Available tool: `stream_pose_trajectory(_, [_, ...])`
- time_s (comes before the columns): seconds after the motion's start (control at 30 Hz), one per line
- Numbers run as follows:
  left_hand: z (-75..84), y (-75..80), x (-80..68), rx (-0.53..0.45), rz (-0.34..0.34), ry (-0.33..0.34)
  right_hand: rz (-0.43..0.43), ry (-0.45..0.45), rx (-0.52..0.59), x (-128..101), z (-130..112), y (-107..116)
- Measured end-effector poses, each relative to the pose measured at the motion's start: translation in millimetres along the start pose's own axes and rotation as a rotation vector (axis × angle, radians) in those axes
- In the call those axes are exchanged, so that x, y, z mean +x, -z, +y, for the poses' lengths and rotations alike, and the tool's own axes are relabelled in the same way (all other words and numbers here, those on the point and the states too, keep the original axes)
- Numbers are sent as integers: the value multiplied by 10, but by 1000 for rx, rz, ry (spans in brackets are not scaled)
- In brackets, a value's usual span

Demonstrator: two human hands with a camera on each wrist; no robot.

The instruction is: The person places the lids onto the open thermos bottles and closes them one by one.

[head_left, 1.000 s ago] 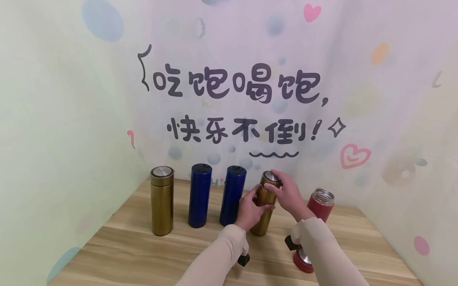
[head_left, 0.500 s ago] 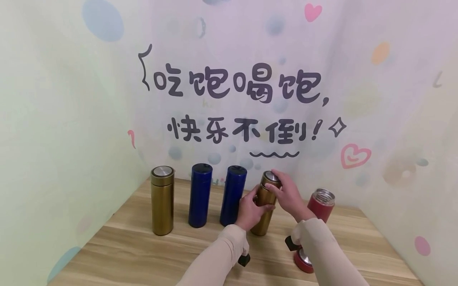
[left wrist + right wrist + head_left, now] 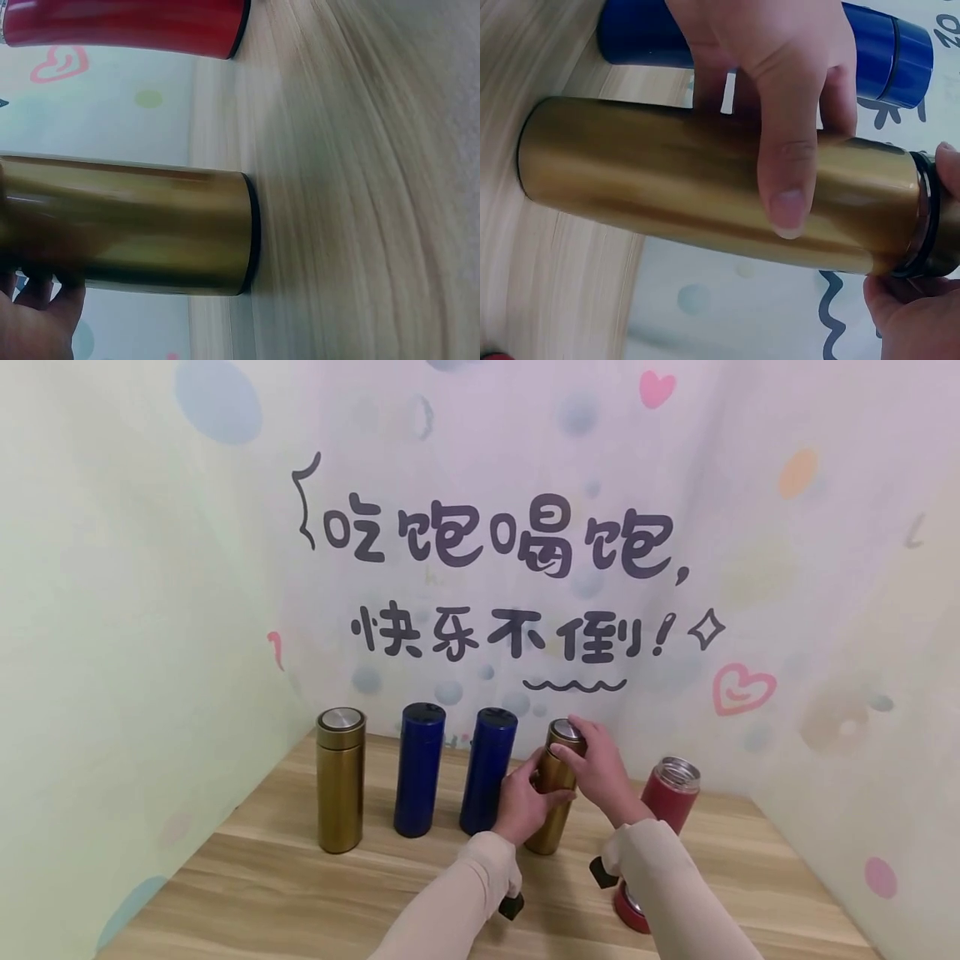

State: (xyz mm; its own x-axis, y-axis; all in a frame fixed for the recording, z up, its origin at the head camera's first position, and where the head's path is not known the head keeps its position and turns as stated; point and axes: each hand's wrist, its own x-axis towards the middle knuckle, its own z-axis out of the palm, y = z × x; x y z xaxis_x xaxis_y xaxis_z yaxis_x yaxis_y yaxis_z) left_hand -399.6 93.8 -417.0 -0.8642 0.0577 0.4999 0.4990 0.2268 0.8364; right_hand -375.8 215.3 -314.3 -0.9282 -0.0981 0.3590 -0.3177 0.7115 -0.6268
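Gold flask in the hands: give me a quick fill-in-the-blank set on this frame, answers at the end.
1. The left hand grips the body of the gold flask while the right hand holds its ____.
2. Between this flask and the other gold flask stand two ____ flasks.
3. The red flask stands with its mouth ____.
4. All the flasks stand on a ____ table.

Missing words: lid; blue; open; wooden

Two gold flasks [image 3: 340, 781] [image 3: 553, 793], two blue flasks [image 3: 418, 770] [image 3: 487, 771], one red flask [image 3: 670, 797] and one red lid [image 3: 628, 906] beside it on the surface [image 3: 300, 877]
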Motion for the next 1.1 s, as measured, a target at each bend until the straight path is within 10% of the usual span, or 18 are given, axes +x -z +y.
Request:
stream_pose_trajectory(0.63, [-24,5,-35,12,-24,26,249,-20,-167,2,17,-197])
stream_pose_trajectory(1.1, [-29,-12,13,-13,-7,-2,-59,25,247,13,163,77])
